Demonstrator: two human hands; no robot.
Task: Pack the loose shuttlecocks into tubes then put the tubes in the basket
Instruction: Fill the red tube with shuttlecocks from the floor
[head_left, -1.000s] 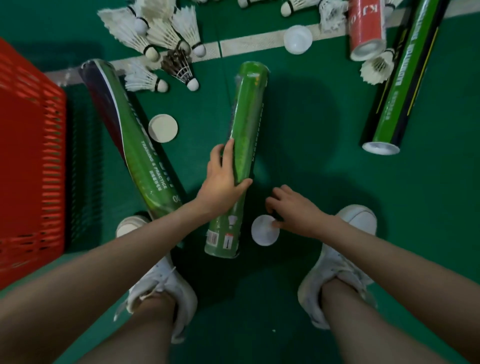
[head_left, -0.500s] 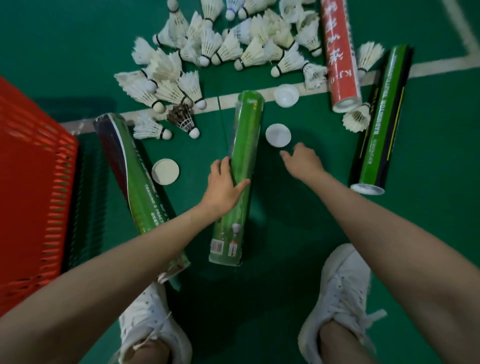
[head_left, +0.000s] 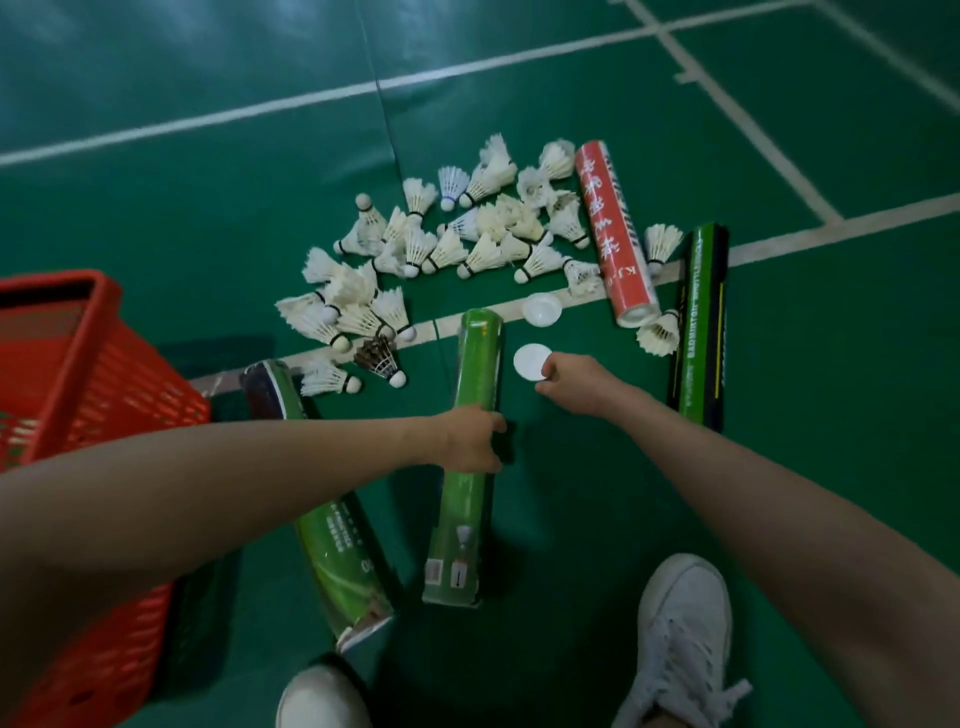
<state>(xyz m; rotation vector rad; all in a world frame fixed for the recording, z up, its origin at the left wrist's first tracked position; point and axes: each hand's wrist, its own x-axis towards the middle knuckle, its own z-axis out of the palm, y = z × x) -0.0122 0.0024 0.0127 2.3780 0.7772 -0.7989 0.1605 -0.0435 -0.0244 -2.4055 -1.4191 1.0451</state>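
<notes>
1. Right hand (head_left: 571, 382) has reached forward since half a second ago. Its fingers (head_left: 546, 371) now curl onto the rim of the white cap (head_left: 527, 361) and seem to pinch it.
2. Left hand (head_left: 470, 439) still grips the green tube (head_left: 478, 358) mid-length. The tube lies flat on the floor (head_left: 571, 519).
3. Cap sits just beside the tube's far mouth, so capping looks like the next step. Can't tell if the tube is full.
4. Loose shuttlecocks (head_left: 467, 244) are piled beyond and the basket (head_left: 104, 364) is at left. Much packing left.

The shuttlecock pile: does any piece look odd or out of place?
Yes. One dark-feathered shuttlecock lies at the near edge of the white shuttlecocks, close to the light green tube. It is the only dark one; why, I cannot tell.
</notes>
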